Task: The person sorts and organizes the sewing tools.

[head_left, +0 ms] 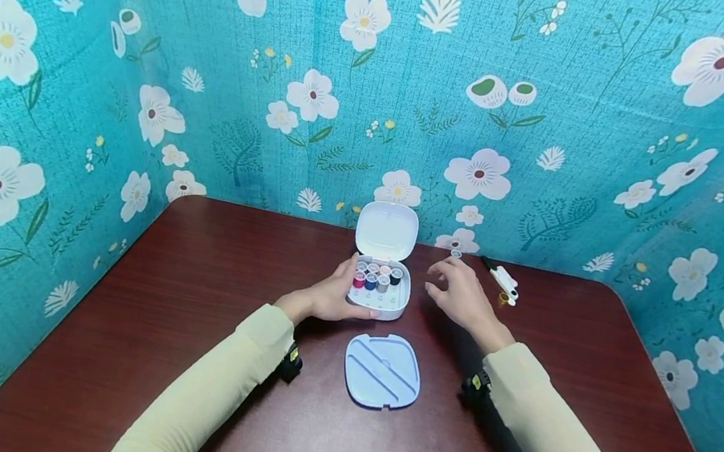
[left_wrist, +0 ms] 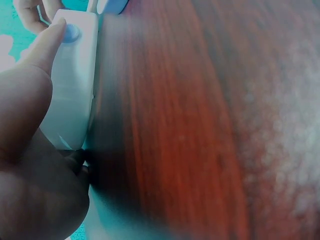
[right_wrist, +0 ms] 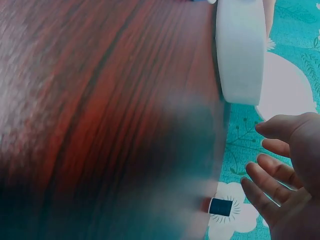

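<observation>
A small white sewing box [head_left: 397, 307] stands on the table with its lid [head_left: 386, 230] raised. Several thread spools [head_left: 370, 281] sit in rows inside, red, blue, grey and black among them. My left hand [head_left: 331, 294] grips the box by its left side, the thumb lying along the front by a round button [left_wrist: 72, 33]. To the right of the box my right hand [head_left: 461, 293] hovers with loosely bent fingers and nothing in them. Beyond those fingers stands a dark thread spool [right_wrist: 221, 206] with a white rim, apart from the hand.
A pale blue tray [head_left: 383, 372] with diagonal ridges lies in front of the box. Right of my right hand are a white tool with a dark tip [head_left: 501, 278] and a small gold-coloured spool [head_left: 503, 298]. Flowered turquoise cloth [head_left: 348, 137] hangs behind the table.
</observation>
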Available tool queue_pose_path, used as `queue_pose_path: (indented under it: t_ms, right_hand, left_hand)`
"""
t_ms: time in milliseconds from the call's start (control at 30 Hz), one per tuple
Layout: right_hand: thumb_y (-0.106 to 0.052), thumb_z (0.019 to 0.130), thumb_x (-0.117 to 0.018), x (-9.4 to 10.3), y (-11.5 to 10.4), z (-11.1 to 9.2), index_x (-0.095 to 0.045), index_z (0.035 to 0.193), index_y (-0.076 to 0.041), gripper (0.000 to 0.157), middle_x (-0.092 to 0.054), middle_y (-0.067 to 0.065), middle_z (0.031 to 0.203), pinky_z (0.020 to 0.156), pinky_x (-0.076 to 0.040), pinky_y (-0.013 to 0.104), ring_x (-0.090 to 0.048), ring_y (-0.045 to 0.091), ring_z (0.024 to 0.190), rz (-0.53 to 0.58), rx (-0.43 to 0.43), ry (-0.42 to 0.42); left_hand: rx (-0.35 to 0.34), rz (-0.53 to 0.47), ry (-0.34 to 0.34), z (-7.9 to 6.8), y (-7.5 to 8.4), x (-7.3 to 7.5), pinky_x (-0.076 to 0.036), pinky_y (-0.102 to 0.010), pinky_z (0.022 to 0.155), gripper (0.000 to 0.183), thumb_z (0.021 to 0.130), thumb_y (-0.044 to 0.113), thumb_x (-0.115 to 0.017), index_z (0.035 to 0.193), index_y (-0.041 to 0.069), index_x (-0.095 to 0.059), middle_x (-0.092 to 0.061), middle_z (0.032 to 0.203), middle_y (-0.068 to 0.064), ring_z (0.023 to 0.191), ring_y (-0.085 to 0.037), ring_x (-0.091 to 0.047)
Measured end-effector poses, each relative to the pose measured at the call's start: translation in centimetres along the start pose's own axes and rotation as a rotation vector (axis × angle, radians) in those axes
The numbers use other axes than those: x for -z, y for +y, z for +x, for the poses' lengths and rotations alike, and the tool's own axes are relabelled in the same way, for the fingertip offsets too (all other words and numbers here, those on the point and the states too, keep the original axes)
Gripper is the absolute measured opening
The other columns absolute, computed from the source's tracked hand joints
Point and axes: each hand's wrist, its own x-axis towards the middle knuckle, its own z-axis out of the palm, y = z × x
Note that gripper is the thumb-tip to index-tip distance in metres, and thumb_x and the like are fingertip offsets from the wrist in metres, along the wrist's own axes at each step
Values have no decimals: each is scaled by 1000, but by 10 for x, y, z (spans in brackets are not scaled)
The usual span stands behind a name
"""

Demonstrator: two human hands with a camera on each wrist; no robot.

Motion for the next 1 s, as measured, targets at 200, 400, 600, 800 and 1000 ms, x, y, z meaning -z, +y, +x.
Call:
queue_pose_path:
  t_ms: [200, 400, 600, 800, 1000]
  right_hand:
    - [-13, 91, -77, 2, 6, -1, -73, 113, 0, 26, -63, 13, 109, 86, -54, 48, -63, 29, 98, 0, -29, 2]
    - [-13, 92, -76, 1, 12, -3, -72, 113, -1, 24, -62, 13, 110, 85, -55, 47, -61, 30, 99, -4, -59, 8]
    - [-12, 92, -76, 0, 23, -2, -72, 112, 0, 24, -62, 14, 108, 86, -54, 47, -62, 30, 97, -5, -61, 28]
    - [-12, 92, -74, 2, 35, -1, -71, 112, 1, 24, -62, 16, 108, 85, -53, 48, -62, 31, 97, 5, -85, 37]
    - [-13, 94, -72, 4, 43, 0, -71, 115, 2, 26, -61, 18, 113, 86, -52, 49, -61, 33, 98, 25, -137, 45]
  left_hand:
    - [10, 2, 1, -1, 2, 2, -23, -43, 123, 129, 85, 56, -78, 163, 5, 11, 0, 170, -17, 154, -30, -17]
    - [10, -3, -2, -1, 1, 0, -24, -45, 122, 129, 85, 54, -79, 163, 5, 11, 0, 170, -17, 153, -31, -18]
    - [15, 5, -13, -1, 0, 0, -23, -43, 123, 128, 86, 55, -77, 162, 6, 13, 2, 170, -16, 154, -29, -16]
    - [13, -8, -11, -2, 1, 2, -23, -44, 123, 128, 85, 56, -78, 163, 6, 11, 0, 170, -16, 154, -29, -17]
    - [14, -5, -13, -2, 1, 2, -23, -44, 123, 128, 85, 57, -77, 163, 6, 11, 0, 170, -15, 154, -29, -17]
